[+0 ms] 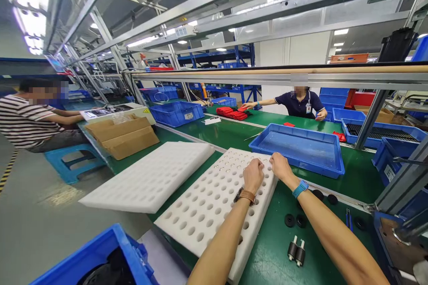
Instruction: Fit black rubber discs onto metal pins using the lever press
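Observation:
A thick white foam tray (pixel 197 207) with rows of round holes lies slanted on the green bench. Small shiny round parts (pixel 228 170) fill several holes at its far end; the nearer holes look unfilled. Over the far right part of the tray is my left hand (pixel 253 173), its fingers pinched together. My right hand (pixel 281 167) is close beside it at the tray's right edge, fingers likewise closed. Whatever the fingertips hold, if anything, is hidden or too small to make out.
Left of the tray lies another white foam sheet (pixel 150 173). A shallow blue bin (pixel 297 147) stands beyond my hands. Black rollers (pixel 296 251), black discs (pixel 289 220) and blue-handled pliers (pixel 349 219) lie at right. A co-worker (pixel 297 103) sits opposite near red pieces (pixel 232 112); another person (pixel 30 118) sits left.

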The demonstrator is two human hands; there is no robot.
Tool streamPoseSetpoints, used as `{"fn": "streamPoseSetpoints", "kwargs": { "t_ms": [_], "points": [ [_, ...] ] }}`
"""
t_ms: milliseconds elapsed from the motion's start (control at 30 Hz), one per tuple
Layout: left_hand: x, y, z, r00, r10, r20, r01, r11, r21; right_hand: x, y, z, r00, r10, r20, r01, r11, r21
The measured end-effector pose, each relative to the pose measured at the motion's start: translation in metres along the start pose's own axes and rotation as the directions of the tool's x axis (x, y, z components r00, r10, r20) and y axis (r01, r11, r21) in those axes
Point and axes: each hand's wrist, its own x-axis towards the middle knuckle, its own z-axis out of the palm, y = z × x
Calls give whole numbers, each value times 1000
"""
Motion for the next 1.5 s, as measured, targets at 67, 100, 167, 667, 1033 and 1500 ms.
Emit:
{"fn": "streamPoseSetpoints", "kwargs": {
  "t_ms": [67,100,167,667,1033,1500],
  "points": [
    [0,0,1,1000,-1,-4,1,1000,-7,-1,0,-3,1000,-8,2,8,1000,7],
    [-1,0,1,1000,-4,-2,4,1000,-9,-1,0,-3,1000,-9,8,9,1000,12],
    [0,0,2,1000,-14,4,14,1000,-10,0,1,-4,1000,-5,18,5,1000,21],
    [4,1,10,999,45,22,-45,999,-17,10,29,12,998,-36,46,32,995,93],
    [4,0,12,997,9,-83,-16,996,-86,7,20,0,996,-38,79,33,997,63],
    [-18,36,-38,988,146,42,-144,988,-55,-104,3,-110,973,61,224,-90,989,121]
  ]
}}
